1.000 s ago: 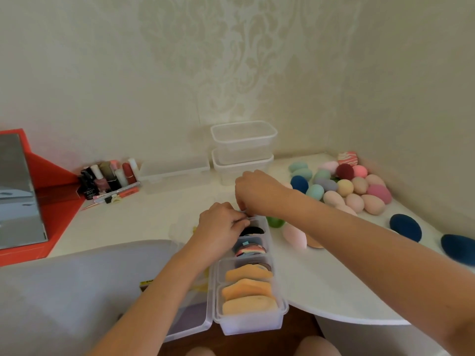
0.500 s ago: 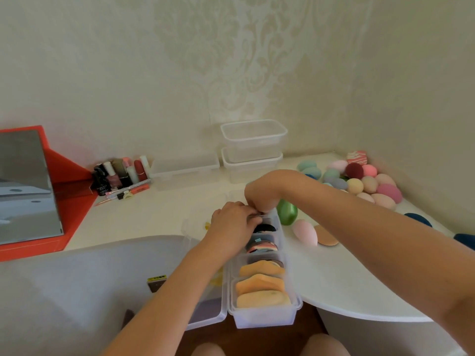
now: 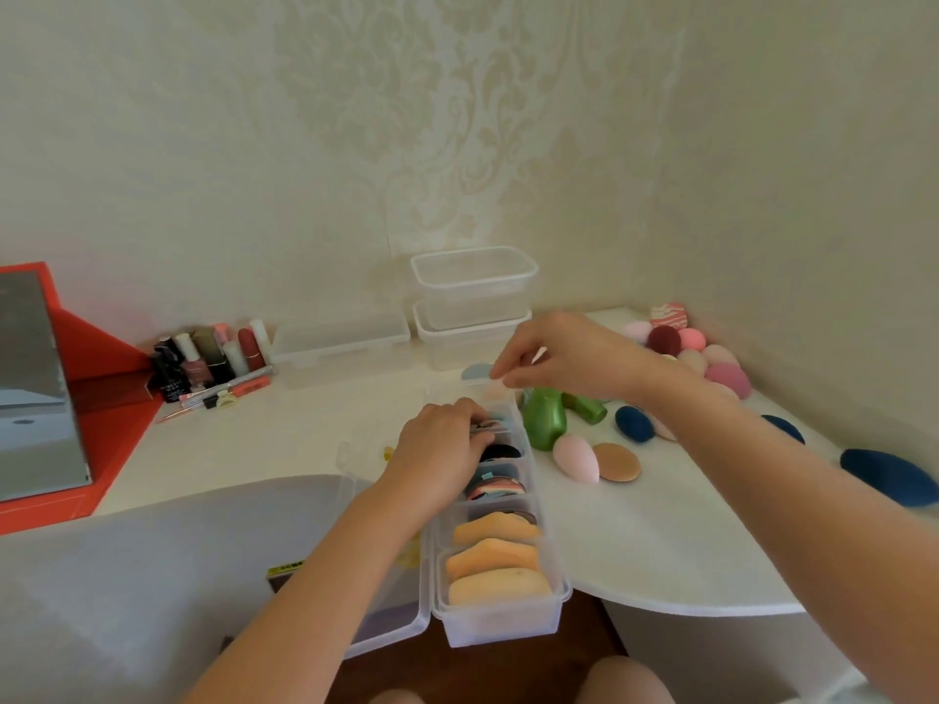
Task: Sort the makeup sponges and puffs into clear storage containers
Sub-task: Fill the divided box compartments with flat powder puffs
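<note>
The grip of the left hand is closed, its fingers curled down onto the round puffs standing on edge in a far compartment of the divided container. The right hand hovers over the container's far end with thumb and forefinger drawn into a pinch. Whether that grip has hold of anything cannot be told, as the spot is blurred. A pale blue puff shows just beside its fingertips.

The container is long, narrow, clear plastic and overhangs the bench edge. Its near compartments hold soft orange wedge sponges. Further in there is a stack of flat multicoloured puffs, then a black puff.

Right of the container stands a glossy green bottle, with a pink egg sponge and a tan disc puff touching each other nearby. A navy sponge lies beyond them. A heap of pastel egg sponges sits in the corner, partly hidden by the right forearm. Two stacked clear tubs stand against the wall, with small cosmetics bottles to the left beside a red box.

Both forearms reach forward, and the right one crosses above the bench.
</note>
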### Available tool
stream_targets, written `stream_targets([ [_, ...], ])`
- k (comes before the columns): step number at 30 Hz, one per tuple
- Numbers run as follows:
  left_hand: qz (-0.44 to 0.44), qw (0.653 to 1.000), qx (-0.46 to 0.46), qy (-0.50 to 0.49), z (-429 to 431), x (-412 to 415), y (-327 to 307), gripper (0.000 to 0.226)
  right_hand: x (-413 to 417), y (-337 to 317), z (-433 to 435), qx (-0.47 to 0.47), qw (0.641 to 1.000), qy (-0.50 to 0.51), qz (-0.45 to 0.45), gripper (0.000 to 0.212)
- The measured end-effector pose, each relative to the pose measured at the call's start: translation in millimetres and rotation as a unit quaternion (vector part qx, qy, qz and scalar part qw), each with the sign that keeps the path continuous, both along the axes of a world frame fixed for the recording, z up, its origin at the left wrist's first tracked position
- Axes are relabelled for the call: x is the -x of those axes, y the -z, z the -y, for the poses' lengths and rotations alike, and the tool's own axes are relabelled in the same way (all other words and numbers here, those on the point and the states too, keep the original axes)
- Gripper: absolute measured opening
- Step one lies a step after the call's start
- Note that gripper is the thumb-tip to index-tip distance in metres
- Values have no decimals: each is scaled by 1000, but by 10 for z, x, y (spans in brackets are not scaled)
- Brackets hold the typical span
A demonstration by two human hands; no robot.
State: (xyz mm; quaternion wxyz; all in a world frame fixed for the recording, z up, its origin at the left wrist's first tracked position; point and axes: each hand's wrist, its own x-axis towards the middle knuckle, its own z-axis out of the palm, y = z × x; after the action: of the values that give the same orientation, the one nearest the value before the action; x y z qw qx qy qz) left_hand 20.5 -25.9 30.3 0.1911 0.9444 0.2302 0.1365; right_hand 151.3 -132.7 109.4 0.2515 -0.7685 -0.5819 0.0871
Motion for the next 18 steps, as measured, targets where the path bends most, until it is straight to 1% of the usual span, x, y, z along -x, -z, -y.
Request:
stream_targets([
  [2,29,1000,0,3,15,25,6,28,-35,-76,206,9,1000,27,-11,6],
  [3,39,999,-10,6,17,34,11,28,-53,-89,319,38,998,52,-1,6],
  [4,42,999,-24,7,17,39,14,28,-89,-66,421,80,993,81,25,10],
  [6,39,998,-44,1,8,38,20,28,-141,53,601,167,973,138,85,19],
  [7,35,998,-47,-2,-3,28,23,28,-160,144,666,188,963,161,101,20],
  [9,29,998,-51,-7,-13,7,28,28,-199,354,749,192,955,201,102,4],
  [11,28,998,-59,-16,-15,-4,25,27,-219,549,768,201,950,219,90,29],
  [12,29,997,-66,-18,-17,-7,26,27,-211,618,769,207,950,223,76,36],
  [15,29,996,-78,-10,-20,1,33,28,-188,768,756,205,950,231,44,43],
  [18,34,998,-59,12,-9,16,5,28,-194,812,740,199,949,243,42,41],
])
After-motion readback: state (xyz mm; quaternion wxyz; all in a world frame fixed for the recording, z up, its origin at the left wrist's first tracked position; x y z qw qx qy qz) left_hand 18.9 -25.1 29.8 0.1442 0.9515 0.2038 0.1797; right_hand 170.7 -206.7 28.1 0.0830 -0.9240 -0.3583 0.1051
